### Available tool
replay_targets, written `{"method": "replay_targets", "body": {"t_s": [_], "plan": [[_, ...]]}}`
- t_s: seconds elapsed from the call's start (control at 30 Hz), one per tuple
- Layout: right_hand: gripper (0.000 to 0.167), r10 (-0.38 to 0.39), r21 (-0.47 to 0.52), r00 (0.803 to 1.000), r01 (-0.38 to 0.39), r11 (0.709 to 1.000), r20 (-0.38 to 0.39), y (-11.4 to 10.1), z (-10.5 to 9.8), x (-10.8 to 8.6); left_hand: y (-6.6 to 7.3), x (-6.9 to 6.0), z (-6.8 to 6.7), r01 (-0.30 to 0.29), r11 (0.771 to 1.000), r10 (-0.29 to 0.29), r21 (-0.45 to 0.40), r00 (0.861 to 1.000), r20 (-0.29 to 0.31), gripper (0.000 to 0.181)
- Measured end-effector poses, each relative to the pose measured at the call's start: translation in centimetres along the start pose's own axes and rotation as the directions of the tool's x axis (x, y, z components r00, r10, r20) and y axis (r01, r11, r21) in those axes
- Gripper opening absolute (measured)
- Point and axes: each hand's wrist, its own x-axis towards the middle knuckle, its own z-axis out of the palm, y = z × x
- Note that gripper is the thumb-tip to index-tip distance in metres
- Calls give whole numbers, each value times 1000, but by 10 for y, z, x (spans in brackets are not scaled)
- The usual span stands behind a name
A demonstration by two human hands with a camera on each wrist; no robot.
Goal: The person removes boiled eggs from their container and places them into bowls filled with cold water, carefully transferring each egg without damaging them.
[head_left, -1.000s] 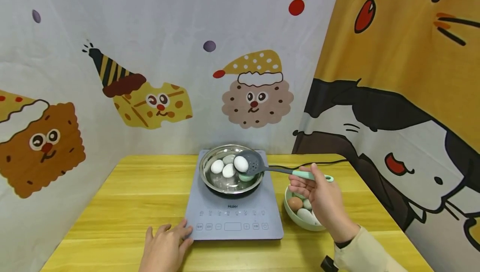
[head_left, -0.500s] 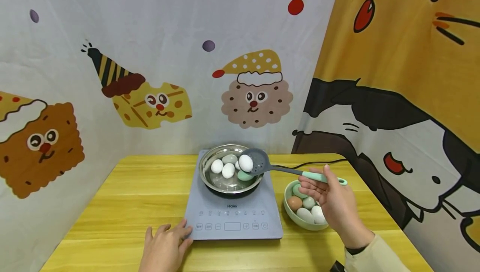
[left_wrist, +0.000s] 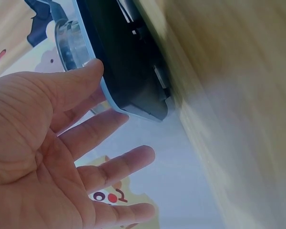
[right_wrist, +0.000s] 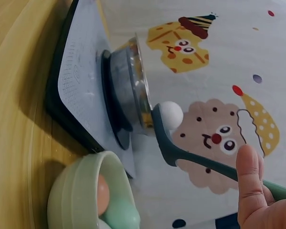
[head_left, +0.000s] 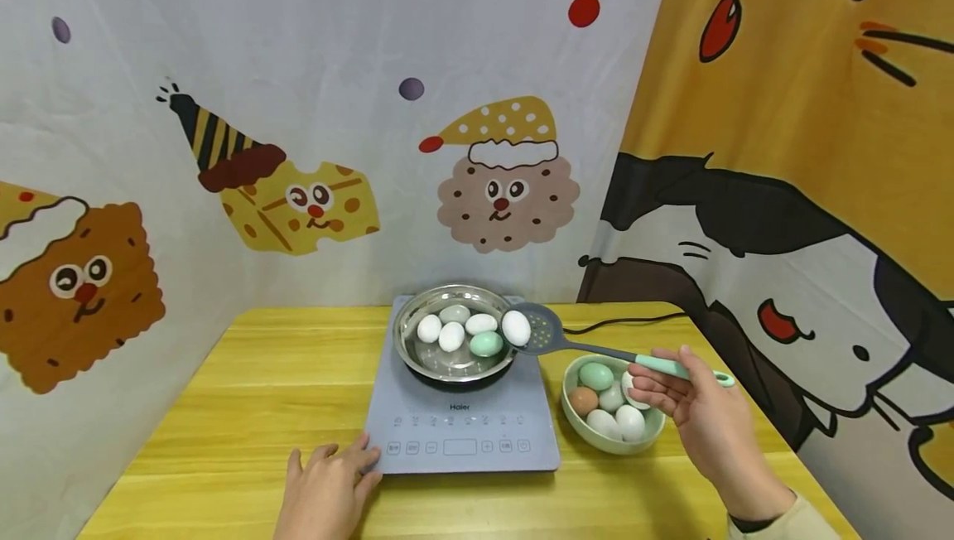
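Note:
My right hand (head_left: 715,424) grips the mint handle of a grey slotted spoon (head_left: 548,330). A white egg (head_left: 516,329) lies in the spoon's bowl, at the right rim of a steel pan (head_left: 456,368). Inside the pan are several eggs, white, greyish and one green (head_left: 486,344). The pan stands on a flat induction cooker (head_left: 460,432). My left hand (head_left: 328,490) touches the cooker's front left corner; in the left wrist view its thumb and forefinger (left_wrist: 81,86) lie at the edge, other fingers spread.
A light green bowl (head_left: 613,442) of several eggs, brown, green and white, stands right of the cooker, below the spoon handle. A black cord (head_left: 626,322) runs along the table's back right. A printed curtain (head_left: 335,43) hangs behind the wooden table (head_left: 224,407).
The spoon and its white egg have moved right, from over the pan's eggs to its right rim. My right hand has shifted right and down with it. My left hand has stayed put.

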Motion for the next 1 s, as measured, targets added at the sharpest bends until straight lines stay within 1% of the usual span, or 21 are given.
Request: {"method": "replay_targets", "body": {"t_s": [0.1,0.17,0.2,0.3,0.43,0.53,0.67,0.77,0.83,1.0], "plan": [[37,-32,23,999,32,999,-2,-2,-8,-5,0,0,0,-2,1000,2,10,1000,-2,27],[37,-43,27,999,44,999,-23,-4,-14,-8,0,0,1,-1,1000,1,15,1000,1,27],[37,-44,22,998,44,999,-34,-5,-16,-10,0,0,1,0,1000,0,16,1000,5,28],[36,-11,20,997,12,1000,-80,-9,-26,-15,0,0,1,4,1000,-4,21,1000,16,28],[37,31,13,985,-29,999,-171,-15,-40,-23,0,-1,1,4,1000,-4,20,1000,10,27],[37,15,-5,974,-17,1000,-224,-18,-51,-32,0,-1,0,0,1000,0,18,1000,-3,26],[36,-32,-55,964,18,998,-263,-18,-64,-43,1,0,-1,-1,1000,1,17,1000,-6,26],[34,-48,-94,954,21,995,-295,-16,-71,-51,1,1,-2,1,1000,-1,20,1000,-4,26],[34,-39,-96,948,9,995,-317,-14,-75,-55,2,1,-2,1,1000,-1,22,1000,-1,26],[36,-23,-88,942,-7,996,-335,-11,-81,-66,2,1,-1,-2,1000,1,22,1000,12,27]]}}
